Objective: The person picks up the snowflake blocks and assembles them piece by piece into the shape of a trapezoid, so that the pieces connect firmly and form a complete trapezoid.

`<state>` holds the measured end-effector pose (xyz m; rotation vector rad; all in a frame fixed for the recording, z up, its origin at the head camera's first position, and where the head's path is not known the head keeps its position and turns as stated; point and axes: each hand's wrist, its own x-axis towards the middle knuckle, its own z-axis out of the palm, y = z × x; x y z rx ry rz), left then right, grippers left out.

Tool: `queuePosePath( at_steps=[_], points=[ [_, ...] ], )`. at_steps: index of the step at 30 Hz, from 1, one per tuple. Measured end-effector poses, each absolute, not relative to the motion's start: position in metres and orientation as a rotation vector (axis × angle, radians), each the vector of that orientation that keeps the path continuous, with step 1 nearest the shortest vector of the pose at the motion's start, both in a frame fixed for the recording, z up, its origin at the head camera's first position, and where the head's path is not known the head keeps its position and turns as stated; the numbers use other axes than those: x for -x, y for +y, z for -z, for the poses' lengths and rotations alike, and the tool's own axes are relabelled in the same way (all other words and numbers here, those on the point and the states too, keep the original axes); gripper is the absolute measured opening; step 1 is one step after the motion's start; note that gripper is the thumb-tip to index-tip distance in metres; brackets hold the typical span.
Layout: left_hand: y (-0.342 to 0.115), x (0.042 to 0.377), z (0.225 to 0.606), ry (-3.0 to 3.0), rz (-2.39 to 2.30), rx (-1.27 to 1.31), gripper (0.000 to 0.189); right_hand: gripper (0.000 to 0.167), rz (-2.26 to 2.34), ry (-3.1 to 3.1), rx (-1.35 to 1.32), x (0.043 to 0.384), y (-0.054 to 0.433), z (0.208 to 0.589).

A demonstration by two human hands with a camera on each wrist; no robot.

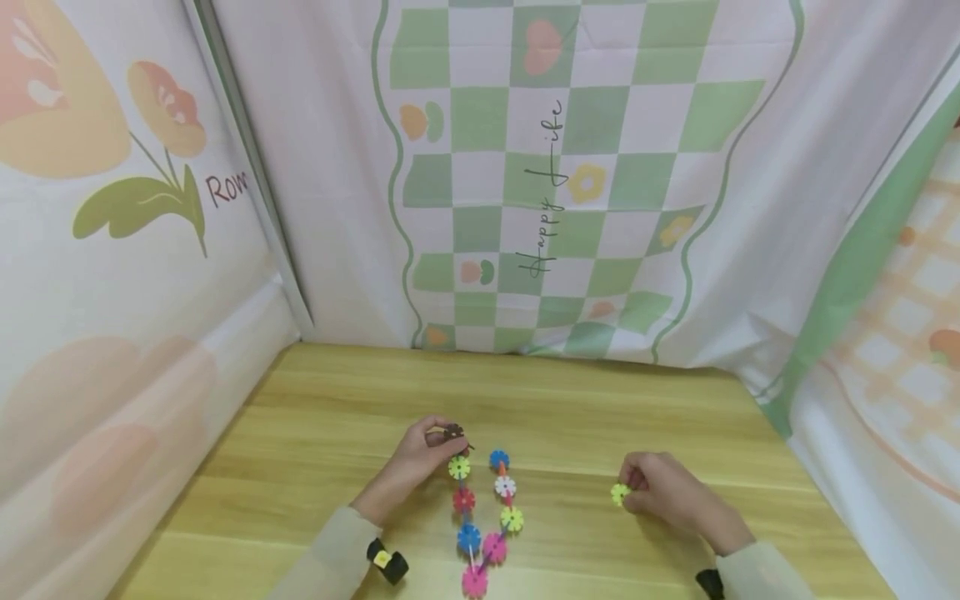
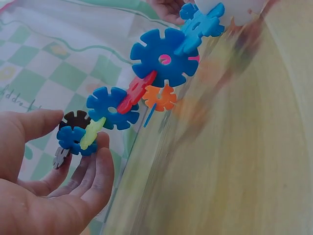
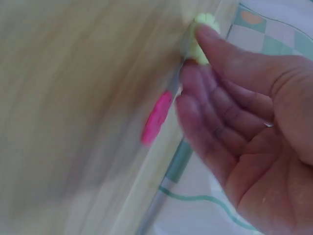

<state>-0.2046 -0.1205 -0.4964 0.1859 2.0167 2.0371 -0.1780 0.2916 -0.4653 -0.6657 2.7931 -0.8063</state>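
A chain of slotted plastic snowflake discs lies in a U on the table, with a red disc, a blue disc and a pink disc among them. At its left end, my left hand pinches a dark brown disc; a yellow-green disc sits just below. In the left wrist view, discs linked at angles run up from the fingers. Well to the right, my right hand pinches a loose yellow-green disc between thumb and fingers. A pink disc shows beyond the fingertips in the right wrist view.
The wooden table meets a green-and-white checked curtain at the back. Printed cloth walls stand at the left and right. The chain's other end, a blue disc, points toward the back.
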Motion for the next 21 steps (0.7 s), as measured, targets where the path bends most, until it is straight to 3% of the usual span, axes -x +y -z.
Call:
queuePosePath(
  at_steps=[8,21],
  points=[
    [-0.120,0.204,0.496,2.038,-2.030,-0.246,0.057,0.014,1.109,2.713,0.562,0.197,0.244,0.462],
    [-0.120,0.203,0.494,2.217,-1.937,-0.357,0.048,0.022,1.411,2.514,0.553,0.211,0.162,0.455]
  ],
)
